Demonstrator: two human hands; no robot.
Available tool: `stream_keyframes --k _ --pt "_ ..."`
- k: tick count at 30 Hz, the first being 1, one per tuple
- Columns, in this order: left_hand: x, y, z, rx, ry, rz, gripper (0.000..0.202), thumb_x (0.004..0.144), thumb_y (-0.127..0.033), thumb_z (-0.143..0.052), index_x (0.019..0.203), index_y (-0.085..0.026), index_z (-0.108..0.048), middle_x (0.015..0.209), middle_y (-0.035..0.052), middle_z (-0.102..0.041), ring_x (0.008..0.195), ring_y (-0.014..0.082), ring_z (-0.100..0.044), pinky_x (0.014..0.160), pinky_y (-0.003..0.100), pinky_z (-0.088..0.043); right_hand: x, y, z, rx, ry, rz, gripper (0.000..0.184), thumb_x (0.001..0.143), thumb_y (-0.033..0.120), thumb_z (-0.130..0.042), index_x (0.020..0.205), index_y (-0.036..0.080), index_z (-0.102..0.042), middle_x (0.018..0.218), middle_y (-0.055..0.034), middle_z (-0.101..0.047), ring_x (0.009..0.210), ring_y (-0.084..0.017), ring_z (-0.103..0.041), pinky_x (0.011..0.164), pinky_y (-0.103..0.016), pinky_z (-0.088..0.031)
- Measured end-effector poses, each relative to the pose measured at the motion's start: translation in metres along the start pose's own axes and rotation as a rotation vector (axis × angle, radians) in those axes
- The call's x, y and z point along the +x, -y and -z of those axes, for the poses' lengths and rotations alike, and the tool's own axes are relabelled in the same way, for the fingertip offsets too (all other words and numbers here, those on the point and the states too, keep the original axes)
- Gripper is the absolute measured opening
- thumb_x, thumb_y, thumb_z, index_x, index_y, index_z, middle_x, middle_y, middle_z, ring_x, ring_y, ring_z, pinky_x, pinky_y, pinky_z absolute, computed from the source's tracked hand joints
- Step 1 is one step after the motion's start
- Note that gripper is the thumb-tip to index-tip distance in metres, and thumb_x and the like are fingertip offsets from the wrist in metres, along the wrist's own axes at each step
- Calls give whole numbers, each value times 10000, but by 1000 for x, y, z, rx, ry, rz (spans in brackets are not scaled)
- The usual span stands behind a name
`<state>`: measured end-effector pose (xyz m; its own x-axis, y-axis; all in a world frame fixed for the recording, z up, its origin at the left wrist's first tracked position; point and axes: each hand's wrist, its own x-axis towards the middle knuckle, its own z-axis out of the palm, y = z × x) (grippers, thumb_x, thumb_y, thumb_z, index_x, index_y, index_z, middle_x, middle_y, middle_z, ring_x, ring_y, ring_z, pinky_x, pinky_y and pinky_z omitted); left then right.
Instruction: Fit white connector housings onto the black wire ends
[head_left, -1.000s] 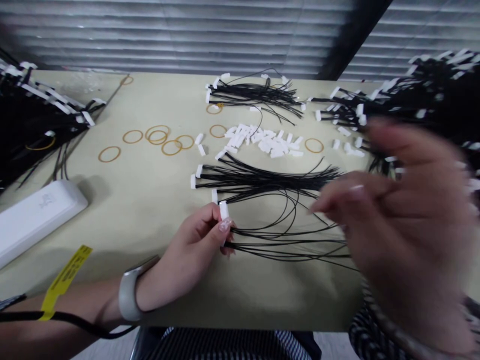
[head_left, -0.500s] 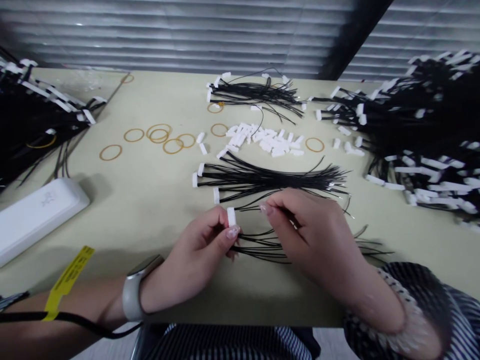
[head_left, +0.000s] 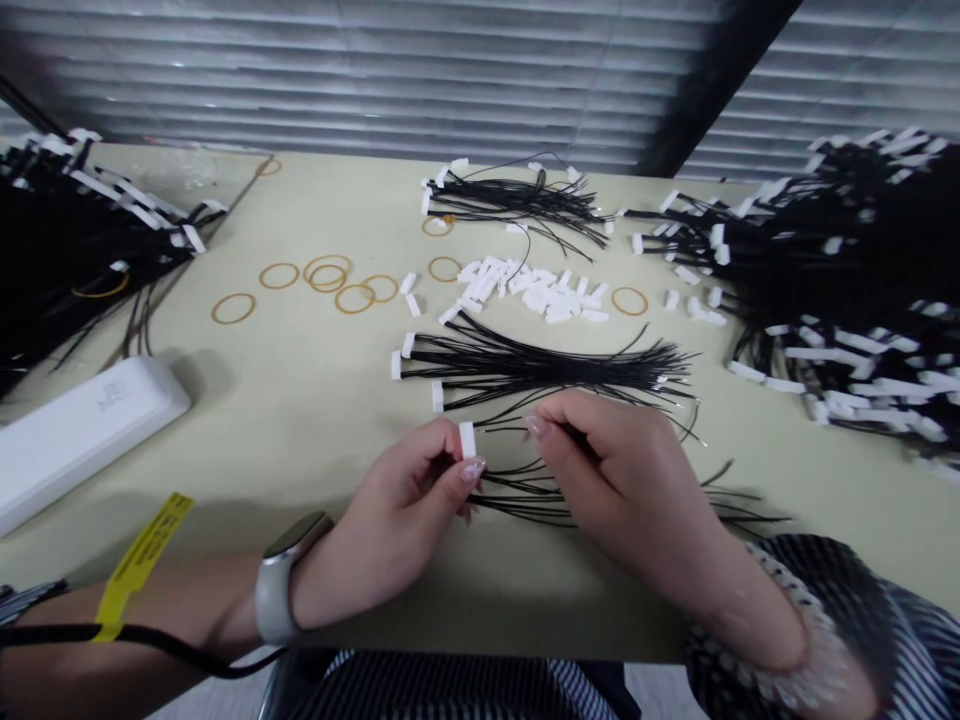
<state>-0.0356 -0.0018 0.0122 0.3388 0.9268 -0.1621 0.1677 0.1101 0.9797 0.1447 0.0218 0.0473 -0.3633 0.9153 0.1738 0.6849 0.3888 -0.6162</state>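
Observation:
My left hand [head_left: 401, 510] pinches a small white plastic connector [head_left: 467, 440] upright between thumb and fingers. My right hand [head_left: 622, 490] is close beside it, its fingertips pinching what looks like a thin black wire [head_left: 517, 424]. Under both hands lies a loose group of black wires [head_left: 525, 507]. Just beyond them is a bundle of thin black wires with white connectors at its left ends [head_left: 540, 365]. A pile of loose white connectors [head_left: 532, 292] sits farther up the table.
Large heaps of connector-ended black wires lie at the right [head_left: 847, 280] and left [head_left: 67, 230] of the beige table [head_left: 225, 440]. A smaller bundle [head_left: 510, 200] lies at the back. Rubber bands [head_left: 354, 298] and a white plastic case [head_left: 90, 440] are on the left.
My right hand has come down from a raised, blurred position to the wires beside my left hand. My left hand keeps the connector, and the view has shifted slightly.

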Motion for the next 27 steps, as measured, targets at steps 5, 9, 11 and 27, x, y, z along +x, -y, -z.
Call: stream_keyframes --k 5,9,11,27 --pt "1 1 -1 38 -2 -26 211 888 -302 -433 723 -171 -446 667 -21 -473 623 105 -457 570 234 -389 1 -3 -2 -25 0 -13 159 853 173 -456 708 166 -520 641 29 -555 579 -73 -461 551 -209 -314" --pt "1 1 -1 61 -4 -20 206 885 -295 -436 721 -170 -451 662 -20 -479 616 106 -460 567 241 -387 1 -2 -1 -48 18 -13 204 860 181 -440 657 166 -463 603 34 -507 554 -71 -416 537 -218 -286" --pt "1 1 -1 66 -5 -17 204 884 -294 -438 721 -171 -450 658 -21 -479 613 105 -462 564 241 -386 1 -2 0 -56 21 -15 219 864 183 -432 645 167 -440 592 35 -489 543 -70 -399 531 -221 -275" --pt "-1 1 0 58 12 -9 208 888 -307 -436 732 -172 -455 665 -22 -477 623 102 -461 571 235 -388 0 -1 0 -62 26 -19 201 852 177 -446 651 170 -449 594 40 -485 556 -72 -406 543 -221 -274"
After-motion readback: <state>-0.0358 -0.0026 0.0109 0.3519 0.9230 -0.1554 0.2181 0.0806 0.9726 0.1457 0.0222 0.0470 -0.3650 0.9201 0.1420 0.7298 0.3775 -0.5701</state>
